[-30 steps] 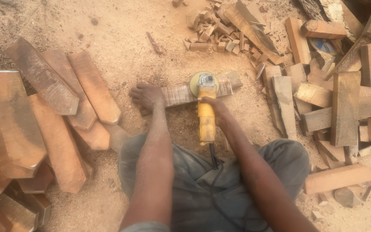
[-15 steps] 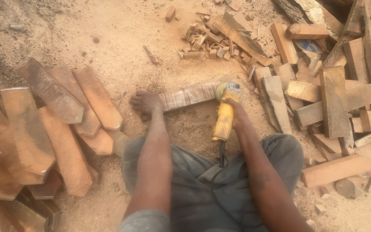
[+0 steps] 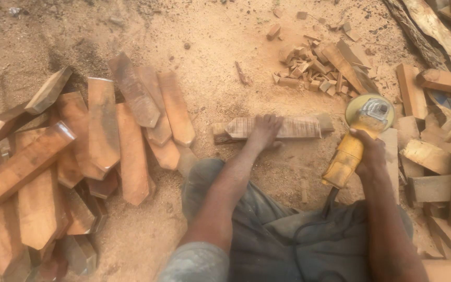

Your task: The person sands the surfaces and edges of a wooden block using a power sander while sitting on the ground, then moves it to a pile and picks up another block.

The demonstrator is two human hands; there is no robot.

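My left hand [image 3: 263, 130] presses flat on the wood strip [image 3: 283, 127] lying on the sandy ground; right hand [image 3: 370, 152] grips the yellow grinder [image 3: 358, 138], lifted beside the strip's right end. Shaped pieces [image 3: 105, 136] stacked left, rough blocks [image 3: 424, 156] remain right: roughly midway, I judge.

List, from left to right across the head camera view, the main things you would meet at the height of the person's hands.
Pile of shaped wooden pieces → left hand pressing on a wooden block lying on the sawdust → yellow angle grinder → right hand gripping the grinder's body → heap of rough wood offcuts.
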